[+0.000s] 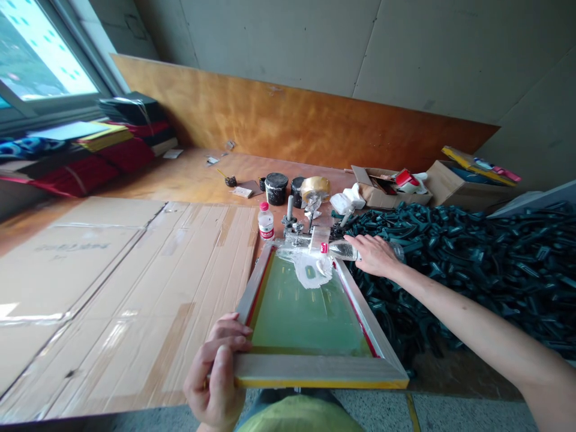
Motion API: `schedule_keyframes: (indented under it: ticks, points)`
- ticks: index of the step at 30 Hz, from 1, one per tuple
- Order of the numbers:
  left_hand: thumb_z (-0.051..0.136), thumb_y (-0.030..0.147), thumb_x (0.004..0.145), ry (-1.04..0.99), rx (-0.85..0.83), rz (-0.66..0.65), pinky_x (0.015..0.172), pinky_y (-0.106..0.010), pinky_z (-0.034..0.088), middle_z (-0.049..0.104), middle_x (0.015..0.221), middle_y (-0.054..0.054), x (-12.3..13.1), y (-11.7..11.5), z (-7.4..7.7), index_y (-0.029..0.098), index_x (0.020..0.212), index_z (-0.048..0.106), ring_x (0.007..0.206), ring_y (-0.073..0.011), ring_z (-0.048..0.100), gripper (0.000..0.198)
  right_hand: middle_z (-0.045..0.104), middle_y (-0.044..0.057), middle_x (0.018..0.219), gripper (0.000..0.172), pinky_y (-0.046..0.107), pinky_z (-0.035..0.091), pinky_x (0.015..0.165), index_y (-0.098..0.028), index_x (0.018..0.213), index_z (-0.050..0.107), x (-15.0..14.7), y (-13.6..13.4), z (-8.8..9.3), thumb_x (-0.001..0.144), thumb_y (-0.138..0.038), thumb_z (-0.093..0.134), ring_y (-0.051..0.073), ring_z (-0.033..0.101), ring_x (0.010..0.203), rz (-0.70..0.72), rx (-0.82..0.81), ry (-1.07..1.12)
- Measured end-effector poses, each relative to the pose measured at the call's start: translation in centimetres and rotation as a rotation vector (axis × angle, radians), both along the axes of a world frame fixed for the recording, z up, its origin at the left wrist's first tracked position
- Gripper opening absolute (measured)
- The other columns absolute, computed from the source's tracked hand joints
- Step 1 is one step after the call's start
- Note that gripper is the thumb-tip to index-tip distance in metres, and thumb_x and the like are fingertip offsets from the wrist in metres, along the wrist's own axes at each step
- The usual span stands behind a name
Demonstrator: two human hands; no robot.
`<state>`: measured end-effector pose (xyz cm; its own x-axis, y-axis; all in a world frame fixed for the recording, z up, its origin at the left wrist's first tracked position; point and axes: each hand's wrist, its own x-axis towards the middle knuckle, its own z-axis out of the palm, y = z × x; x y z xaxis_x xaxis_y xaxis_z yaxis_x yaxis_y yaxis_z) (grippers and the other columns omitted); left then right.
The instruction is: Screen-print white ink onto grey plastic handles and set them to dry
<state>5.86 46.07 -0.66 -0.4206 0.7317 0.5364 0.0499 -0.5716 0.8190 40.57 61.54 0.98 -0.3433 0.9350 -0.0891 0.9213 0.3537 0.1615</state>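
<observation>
A screen printing frame (321, 366) with a green mesh (306, 324) lies in front of me. My left hand (220, 366) is closed around its near left corner, thumb and fingers wrapped over the edge. On the far part of the mesh is a white patch (312, 279) with a small oval green spot in it. My right hand (373, 255) grips a clear plastic bottle (342, 250) lying nearly level, its narrow red-tipped end pointing left over the frame's far end. Behind that end stands a metal clamp (294, 231) with upright rods.
Flattened cardboard (126, 300) covers the left side. A red-capped bottle (266, 223), black tubs (276, 189) and a tape roll (315, 187) stand behind the frame. Many dark green plastic parts (472, 258) are heaped at right, below open cardboard boxes (468, 189). Red and black stacks (99, 162) sit by the window.
</observation>
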Motion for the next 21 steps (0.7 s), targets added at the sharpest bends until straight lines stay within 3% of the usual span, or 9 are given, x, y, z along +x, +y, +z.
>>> schedule_keyframes:
  ticks: [9, 15, 18, 21]
  points:
    - [0.051, 0.02, 0.088, -0.012, 0.014, 0.04, 0.085, -0.046, 0.047, 0.064, 0.062, 0.0, 0.3, 0.1, 0.1, 0.02, 0.077, 0.069, 0.069, -0.0198, 0.062, 0.02, 0.061, 0.009, 0.123, 0.073, 0.043, 0.039, 0.096, -0.022, 0.143, 0.041, 1.3, -0.1, -1.4, 0.072, -0.017, 0.056, 0.029, 0.055, 0.111, -0.032, 0.057, 0.171]
    - [0.055, 0.024, 0.085, -0.011, -0.085, 0.096, 0.088, -0.048, 0.051, 0.071, 0.071, -0.004, 0.3, -1.4, -0.9, 0.019, 0.072, 0.071, 0.076, -0.0236, 0.068, 0.021, 0.054, 0.01, 0.134, 0.071, 0.043, 0.045, 0.099, -0.024, 0.138, 0.038, 2.5, -0.3, -2.3, 0.072, -0.029, 0.064, 0.028, 0.056, 0.117, -0.127, 0.129, 0.803]
    - [0.059, 0.031, 0.082, -0.029, -0.259, 0.208, 0.097, -0.052, 0.05, 0.075, 0.085, -0.006, 0.9, -2.7, -1.6, 0.02, 0.07, 0.071, 0.093, -0.0293, 0.069, 0.021, 0.054, 0.011, 0.131, 0.075, 0.044, 0.047, 0.097, -0.024, 0.135, 0.035, 3.8, 0.5, -2.8, 0.069, -0.036, 0.068, 0.027, 0.058, 0.112, -0.257, 0.206, 1.156]
    - [0.065, 0.037, 0.076, 0.009, -0.375, 0.343, 0.097, -0.054, 0.051, 0.076, 0.097, -0.007, 1.5, -3.9, -2.7, 0.023, 0.071, 0.073, 0.106, -0.0358, 0.066, 0.017, 0.054, 0.011, 0.127, 0.077, 0.044, 0.047, 0.098, -0.023, 0.131, 0.035, 5.5, 3.0, -3.3, 0.065, -0.037, 0.07, 0.026, 0.06, 0.108, -0.345, 0.287, 1.411]
